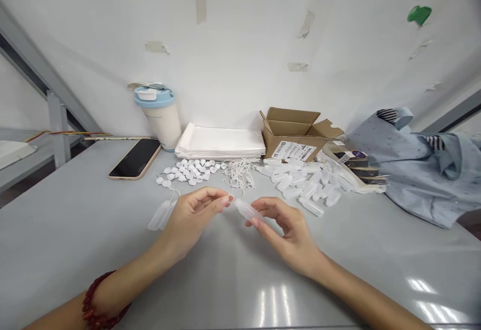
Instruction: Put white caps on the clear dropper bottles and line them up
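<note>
Right hand (288,232): thumb and fingers hold a bottle (249,212), its neck (238,203) tipped to the left.
Left hand (195,216): fingertips pinched together, just beside the neck; I cannot tell if they hold anything.
Caps (194,171): in a bunch, just left of the strings (239,173).
More bottles (309,189): in a pile, right of the strings.
Box (295,145): far side, behind that pile.

L hand (195,212) hides pt of btls (160,216) | box label (293,150) txt too sm. | cloth (417,175) cut @ pic R edge
</note>
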The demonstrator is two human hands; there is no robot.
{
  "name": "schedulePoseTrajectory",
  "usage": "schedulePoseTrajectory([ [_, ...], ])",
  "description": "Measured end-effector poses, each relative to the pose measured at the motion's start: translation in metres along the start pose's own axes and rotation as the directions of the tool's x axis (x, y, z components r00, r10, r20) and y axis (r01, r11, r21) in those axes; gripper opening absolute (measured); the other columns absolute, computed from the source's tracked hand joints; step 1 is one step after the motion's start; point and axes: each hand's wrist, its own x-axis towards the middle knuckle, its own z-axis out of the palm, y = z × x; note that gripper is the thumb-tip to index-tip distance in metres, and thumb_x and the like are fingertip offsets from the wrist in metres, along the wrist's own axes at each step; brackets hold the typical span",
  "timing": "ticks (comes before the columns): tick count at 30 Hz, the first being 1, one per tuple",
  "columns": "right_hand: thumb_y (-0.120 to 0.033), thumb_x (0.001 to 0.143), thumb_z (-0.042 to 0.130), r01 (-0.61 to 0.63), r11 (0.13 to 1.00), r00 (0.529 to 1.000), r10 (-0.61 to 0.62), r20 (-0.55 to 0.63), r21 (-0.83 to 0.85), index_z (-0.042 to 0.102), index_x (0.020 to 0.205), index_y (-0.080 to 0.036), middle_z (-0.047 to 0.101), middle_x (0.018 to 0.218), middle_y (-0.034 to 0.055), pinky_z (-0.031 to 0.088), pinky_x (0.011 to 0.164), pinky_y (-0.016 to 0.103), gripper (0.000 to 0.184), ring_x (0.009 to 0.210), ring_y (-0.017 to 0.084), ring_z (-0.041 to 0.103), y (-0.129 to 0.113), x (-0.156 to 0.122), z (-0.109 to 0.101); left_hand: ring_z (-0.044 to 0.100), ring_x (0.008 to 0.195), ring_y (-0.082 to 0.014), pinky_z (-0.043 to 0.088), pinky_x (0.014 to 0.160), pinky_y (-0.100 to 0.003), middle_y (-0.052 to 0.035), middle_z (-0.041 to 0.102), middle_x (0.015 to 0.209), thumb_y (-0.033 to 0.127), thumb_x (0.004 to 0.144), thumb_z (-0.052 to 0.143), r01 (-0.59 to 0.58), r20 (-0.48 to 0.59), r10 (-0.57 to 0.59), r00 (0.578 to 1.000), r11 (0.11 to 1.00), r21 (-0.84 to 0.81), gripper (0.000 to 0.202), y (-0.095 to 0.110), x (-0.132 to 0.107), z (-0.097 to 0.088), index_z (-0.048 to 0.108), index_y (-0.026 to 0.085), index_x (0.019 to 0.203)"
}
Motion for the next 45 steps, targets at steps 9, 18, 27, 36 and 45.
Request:
schedulePoseTrajectory([
  [9, -0.022, 0.084, 0.06, 0.006, 0.999, 0.998, -0.003, 0.064, -0.054, 0.056, 0.112, -0.02, 0.071, 0.094, 0.0067, 0.055, 0.061, 0.026, 0.028, 0.081, 0.018, 0.069, -0.002, -0.002, 0.002, 0.065, 0.09, -0.0167, 0.053, 0.078, -0.024, -0.0006, 0.072, 0.096, 0.032, 0.084, 0.064, -0.232, 0.074, 0.223, 0.972, 0.96, 0.155, 0.012, -0.005, -0.008, 0.003, 0.071, 0.024, 0.087],
  [18, -0.017, 0.085, 0.058, 0.135, 0.988, 0.983, -0.124, 0.135, -0.073, 0.049, 0.128, -0.019, 0.071, 0.092, 0.004, 0.056, 0.075, 0.028, 0.044, 0.081, 0.014, 0.067, -0.002, -0.005, 0.004, 0.065, 0.091, -0.0156, 0.054, 0.082, -0.025, -0.0002, 0.072, 0.097, 0.023, 0.086, 0.061, -0.342, 0.148, 0.322, 0.935, 0.928, 0.146, 0.014, -0.001, -0.01, 0.006, 0.074, 0.026, 0.09],
  [27, -0.019, 0.086, 0.057, 0.036, 0.998, 0.982, -0.043, 0.182, 0.043, 0.047, 0.124, -0.022, 0.071, 0.089, 0.002, 0.057, 0.074, 0.029, 0.04, 0.081, 0.015, 0.069, -0.005, -0.007, 0.007, 0.068, 0.085, -0.0156, 0.056, 0.078, -0.023, 0.0009, 0.074, 0.09, 0.029, 0.081, 0.068, -0.187, 0.108, 0.177, 0.978, 0.978, 0.092, 0.009, -0.002, -0.011, 0.004, 0.074, 0.025, 0.086],
  [36, -0.024, 0.087, 0.059, -0.142, 0.962, 0.975, 0.095, 0.2, 0.232, 0.048, 0.119, -0.024, 0.073, 0.095, 0.0045, 0.057, 0.079, 0.036, 0.035, 0.081, 0.017, 0.072, -0.004, -0.009, 0.01, 0.068, 0.087, -0.0175, 0.057, 0.078, -0.028, -0.002, 0.074, 0.096, 0.022, 0.085, 0.062, -0.479, 0.155, 0.453, 0.878, 0.821, 0.311, 0.015, -0.004, -0.012, 0.007, 0.073, 0.025, 0.095],
  [45, -0.029, 0.087, 0.062, -0.235, 0.885, 0.965, 0.165, 0.202, 0.402, 0.048, 0.108, -0.02, 0.073, 0.091, 0.0054, 0.056, 0.078, 0.034, 0.027, 0.081, 0.018, 0.073, -0.005, -0.007, 0.01, 0.066, 0.082, -0.0146, 0.056, 0.071, -0.025, -0.004, 0.071, 0.096, 0.01, 0.086, 0.057, -0.703, 0.219, 0.682, 0.698, 0.593, 0.393, 0.025, -0.007, -0.017, 0.013, 0.065, 0.022, 0.106],
])
